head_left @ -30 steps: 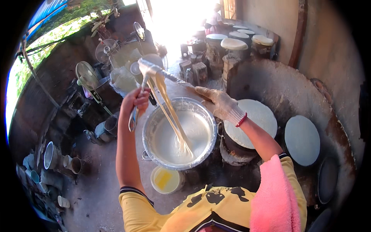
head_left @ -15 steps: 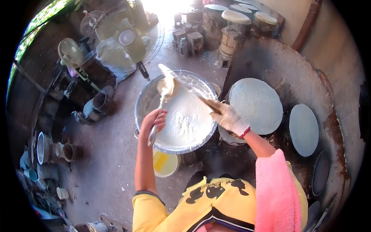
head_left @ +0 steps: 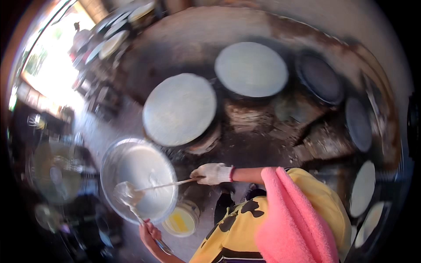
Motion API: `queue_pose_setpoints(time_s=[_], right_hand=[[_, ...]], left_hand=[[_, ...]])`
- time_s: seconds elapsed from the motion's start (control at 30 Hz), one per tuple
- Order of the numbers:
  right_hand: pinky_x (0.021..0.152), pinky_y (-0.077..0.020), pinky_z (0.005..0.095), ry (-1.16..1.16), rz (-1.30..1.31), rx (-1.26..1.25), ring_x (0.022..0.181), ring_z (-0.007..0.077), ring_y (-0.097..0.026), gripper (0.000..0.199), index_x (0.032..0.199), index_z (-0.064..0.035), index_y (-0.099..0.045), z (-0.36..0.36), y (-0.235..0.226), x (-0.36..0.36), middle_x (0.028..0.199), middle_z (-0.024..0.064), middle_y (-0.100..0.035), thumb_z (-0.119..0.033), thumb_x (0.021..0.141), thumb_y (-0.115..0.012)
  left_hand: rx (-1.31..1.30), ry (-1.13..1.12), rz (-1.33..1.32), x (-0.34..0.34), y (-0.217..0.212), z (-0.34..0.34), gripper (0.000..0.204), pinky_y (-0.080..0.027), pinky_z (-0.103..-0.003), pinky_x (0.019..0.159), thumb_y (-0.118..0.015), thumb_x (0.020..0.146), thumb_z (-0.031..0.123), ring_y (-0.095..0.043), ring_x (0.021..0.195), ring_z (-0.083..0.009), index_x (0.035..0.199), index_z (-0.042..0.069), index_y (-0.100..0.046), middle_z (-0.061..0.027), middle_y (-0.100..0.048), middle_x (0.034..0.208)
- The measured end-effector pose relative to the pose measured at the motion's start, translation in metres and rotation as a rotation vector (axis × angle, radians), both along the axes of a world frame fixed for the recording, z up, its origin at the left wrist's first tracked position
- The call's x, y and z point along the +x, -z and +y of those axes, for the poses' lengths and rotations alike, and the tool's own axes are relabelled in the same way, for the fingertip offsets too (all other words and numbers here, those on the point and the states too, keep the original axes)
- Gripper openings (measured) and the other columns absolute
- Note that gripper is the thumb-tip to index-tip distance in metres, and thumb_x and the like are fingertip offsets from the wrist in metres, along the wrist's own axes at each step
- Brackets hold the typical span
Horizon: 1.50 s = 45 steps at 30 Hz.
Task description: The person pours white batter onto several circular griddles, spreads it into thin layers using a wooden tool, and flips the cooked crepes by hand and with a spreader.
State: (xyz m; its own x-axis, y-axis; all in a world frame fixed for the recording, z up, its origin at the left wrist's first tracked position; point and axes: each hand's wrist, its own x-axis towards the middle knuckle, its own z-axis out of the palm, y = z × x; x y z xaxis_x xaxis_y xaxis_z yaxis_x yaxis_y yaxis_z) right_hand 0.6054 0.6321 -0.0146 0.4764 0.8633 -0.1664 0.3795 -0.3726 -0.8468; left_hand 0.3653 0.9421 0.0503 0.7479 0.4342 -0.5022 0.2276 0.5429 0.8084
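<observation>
A wide metal basin (head_left: 105, 168) of thick white batter (head_left: 144, 163) stands low at my left. My left hand (head_left: 150, 232) is closed around the handle of a batter-coated ladle (head_left: 127, 193), whose bowl is over the basin. In a white knitted glove, my right hand (head_left: 213, 173) grips a long thin wooden stick (head_left: 171, 185) at its near end. The stick reaches across the basin's rim, and its pale far end meets or overlaps the ladle; I cannot tell which.
Two large round griddles (head_left: 180, 109) with pale tops, the second griddle (head_left: 251, 69) farther right, sit on stoves. Dark round pans (head_left: 319, 78) lean beyond them along a curved wall. A pale bucket (head_left: 180, 221) with something yellow inside stands beside the basin. A fan (head_left: 55, 173) is at left.
The view has swung right, so the basin now appears lower left and the griddles fill the middle. The stick has come toward the ladle; both hands keep their holds.
</observation>
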Motion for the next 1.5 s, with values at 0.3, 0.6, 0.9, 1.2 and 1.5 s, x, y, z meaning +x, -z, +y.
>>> queue_pose_setpoints(time_s=[0.3, 0.6, 0.9, 1.2, 1.5], right_hand=[[0.076, -0.0459, 0.0291, 1.193, 0.190, 0.215, 0.083, 0.0172, -0.059, 0.031, 0.103, -0.0019, -0.062, -0.304, -0.024, -0.093, 0.090, 0.0108, -0.064, -0.026, 0.084, -0.061], [0.067, -0.0413, 0.0245, 1.837, 0.046, 0.671, 0.075, 0.0089, -0.045, 0.040, 0.124, 0.0018, -0.048, -0.460, -0.056, -0.077, 0.089, 0.0019, -0.053, -0.016, 0.089, -0.055], [0.089, -0.0420, 0.0338, 2.106, -0.104, 0.041, 0.103, 0.0282, -0.055, 0.044, 0.129, -0.0027, -0.042, -0.601, -0.036, 0.004, 0.110, 0.0197, -0.057, -0.024, 0.091, -0.047], [0.065, -0.0502, 0.0440, 1.979, 0.225, -0.288, 0.077, 0.0340, -0.063, 0.040, 0.127, -0.0154, -0.047, -0.579, -0.111, 0.007, 0.084, 0.0195, -0.063, -0.034, 0.092, -0.042], [0.083, -0.0458, 0.0453, 2.352, 0.026, -0.335, 0.103, 0.0375, -0.055, 0.050, 0.138, -0.0257, -0.032, -0.559, -0.032, 0.033, 0.115, 0.0219, -0.055, -0.034, 0.090, -0.044]], left_hand=[[-0.221, 1.019, -0.084, 0.268, -0.052, -0.281, 0.027, -0.024, -0.021, 0.030, -0.031, 0.099, 0.023, -0.027, 0.033, -0.0057, 0.107, 0.005, -0.049, 0.0024, -0.034, 0.058], [-0.824, 1.616, -0.035, 0.416, -0.061, -0.692, 0.036, -0.030, -0.023, 0.036, -0.032, 0.098, 0.026, -0.033, 0.039, -0.0069, 0.109, -0.005, -0.046, -0.0008, -0.037, 0.061], [1.153, 1.646, -0.768, 0.459, 0.025, -0.869, 0.039, -0.044, -0.039, 0.048, -0.043, 0.091, 0.017, -0.057, 0.056, -0.0226, 0.128, 0.008, -0.040, -0.0115, -0.054, 0.068], [2.035, 1.565, -1.032, 0.506, 0.030, -0.887, 0.065, -0.052, -0.045, 0.066, -0.045, 0.089, 0.013, -0.064, 0.079, -0.0335, 0.144, 0.023, -0.014, -0.0173, -0.058, 0.096], [1.737, 1.568, -1.054, 0.545, 0.034, -0.911, 0.058, -0.053, -0.045, 0.065, -0.046, 0.088, 0.015, -0.066, 0.078, -0.0314, 0.142, 0.019, -0.022, -0.0186, -0.061, 0.095]])
